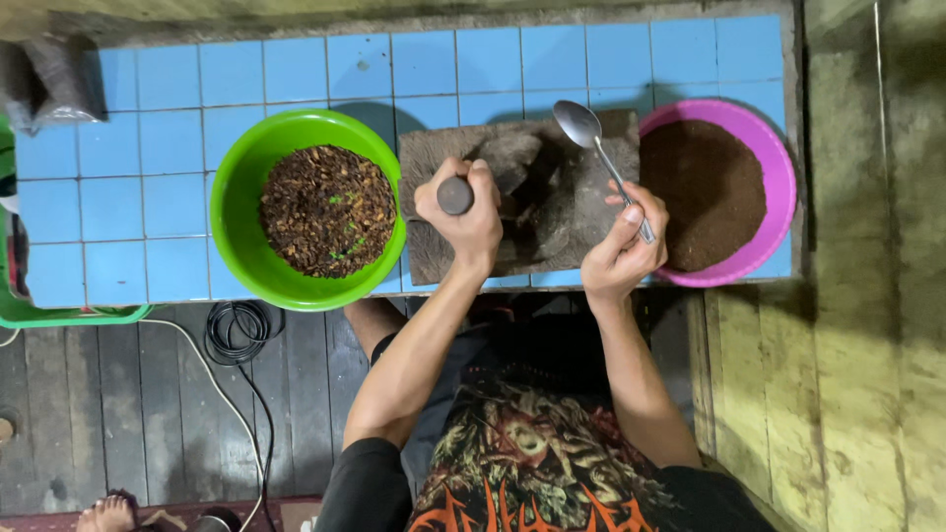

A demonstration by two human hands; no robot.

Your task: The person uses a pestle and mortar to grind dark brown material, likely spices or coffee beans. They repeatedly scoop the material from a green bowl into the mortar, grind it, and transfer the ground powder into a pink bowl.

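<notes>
Gripping a stone pestle (455, 195) in the left hand (468, 212), fingers wrapped fully shut around it, its long axis pointing up toward the camera, and pressing down onto the grey grinding slab (552, 232) lying between 2 bowls on the blue-tiled table (148, 167). Pinching a metal spoon (596, 148) in the right hand (626, 246), fingers closed on the handle, bowl end slanting up and leftward over the slab's far edge. Sitting just left of the left hand: a green bowl (232, 197) of coarse brown flakes. Sitting just right of the right hand, nearer that hand: a pink bowl (783, 187) of fine brown powder. Showing no readable labels or signs; resting at the table's far-left corner, a grey crumpled bag (54, 79).
</notes>
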